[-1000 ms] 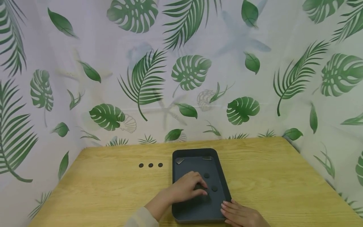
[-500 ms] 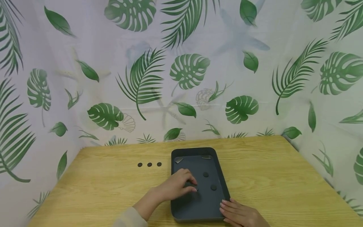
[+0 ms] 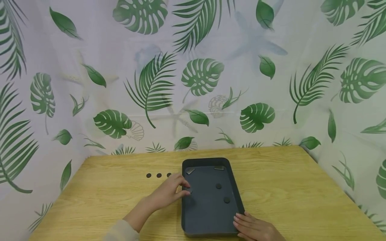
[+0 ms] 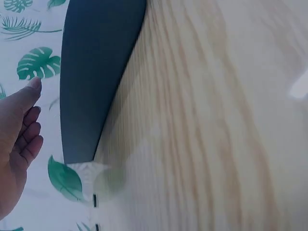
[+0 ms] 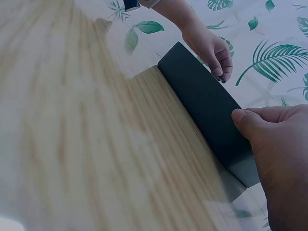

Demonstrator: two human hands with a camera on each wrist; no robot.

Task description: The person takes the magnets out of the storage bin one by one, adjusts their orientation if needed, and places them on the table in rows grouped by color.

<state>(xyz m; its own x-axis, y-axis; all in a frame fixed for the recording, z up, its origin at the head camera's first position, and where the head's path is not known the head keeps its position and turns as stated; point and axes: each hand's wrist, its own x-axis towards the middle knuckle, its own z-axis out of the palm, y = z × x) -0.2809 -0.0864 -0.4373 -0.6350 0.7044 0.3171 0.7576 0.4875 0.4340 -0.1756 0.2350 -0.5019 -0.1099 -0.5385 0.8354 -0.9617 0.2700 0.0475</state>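
Carrying a disc (image 5: 220, 79), the left hand (image 3: 168, 193) shifts from the middle of the tray (image 3: 202, 216) to its left edge, pinching tight; the right hand (image 3: 257, 228) grips by its near right corner. We judge it's almost out, leaving two discs (image 3: 227, 200).

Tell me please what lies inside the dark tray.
On the tray floor: two black discs, two shiny flat pieces. Whatever the left hand covers at the left side cannot be seen.

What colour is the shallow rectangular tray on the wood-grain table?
The shallow rectangular tray is dark blue-grey, best seen in the head view.
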